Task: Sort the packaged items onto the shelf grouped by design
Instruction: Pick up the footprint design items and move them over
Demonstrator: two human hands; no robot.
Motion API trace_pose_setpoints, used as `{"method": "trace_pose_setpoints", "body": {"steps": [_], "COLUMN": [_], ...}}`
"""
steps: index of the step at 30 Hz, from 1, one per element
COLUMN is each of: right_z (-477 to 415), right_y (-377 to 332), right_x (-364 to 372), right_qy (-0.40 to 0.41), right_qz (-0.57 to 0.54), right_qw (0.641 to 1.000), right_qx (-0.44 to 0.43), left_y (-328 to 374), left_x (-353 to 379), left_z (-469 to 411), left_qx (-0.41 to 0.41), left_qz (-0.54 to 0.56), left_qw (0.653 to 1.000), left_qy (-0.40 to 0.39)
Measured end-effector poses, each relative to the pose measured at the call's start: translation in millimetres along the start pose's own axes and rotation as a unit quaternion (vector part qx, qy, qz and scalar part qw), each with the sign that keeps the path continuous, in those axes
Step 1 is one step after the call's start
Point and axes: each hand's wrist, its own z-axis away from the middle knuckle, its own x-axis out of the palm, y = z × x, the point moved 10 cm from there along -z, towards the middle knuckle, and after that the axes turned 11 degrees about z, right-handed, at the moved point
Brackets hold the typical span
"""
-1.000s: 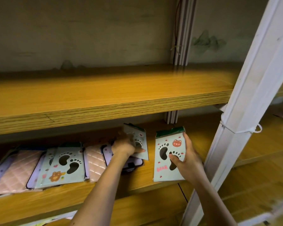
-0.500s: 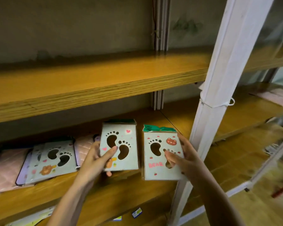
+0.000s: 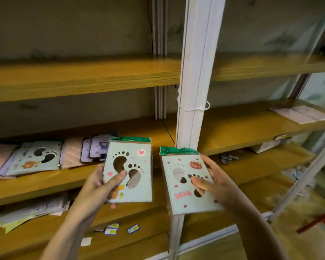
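Observation:
My left hand [image 3: 99,186] grips a pale blue footprint package with a heart sticker [image 3: 131,166], held upright in front of the middle shelf [image 3: 45,182]. My right hand [image 3: 214,181] holds a second pale blue footprint package with a bear face and the word BEAR [image 3: 184,186], tilted slightly, just in front of the white post. Both packages have green tops. On the middle shelf to the left lie another footprint package [image 3: 36,158], pink quilted packages [image 3: 71,152] and purple packages [image 3: 96,149].
A white upright post [image 3: 193,81] divides the shelving just behind the right package. Pink flat items [image 3: 300,113] lie on the right shelf. Papers [image 3: 28,212] and small blue-white cards [image 3: 120,228] lie on the lower shelf. A red object [image 3: 323,220] is at the far right.
Both hands have drawn back from the shelf with a package each. The view has swung right, so the post now stands in the middle.

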Motion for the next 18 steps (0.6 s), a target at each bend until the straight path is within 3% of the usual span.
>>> {"method": "trace_pose_setpoints", "body": {"steps": [9, 18], "right_z": [64, 76], "right_y": [24, 54], "right_x": [-126, -249], "right_qy": [0.032, 0.109], "right_qz": [0.013, -0.007], "right_qw": [0.999, 0.994], "right_qx": [-0.013, 0.0], "left_y": [-29, -30], "left_x": [137, 265], "left_z": [40, -4], "left_qx": [0.008, 0.009], "left_qz": [0.017, -0.014], "left_qw": [1.0, 0.998], "left_qy": [-0.006, -0.068]}}
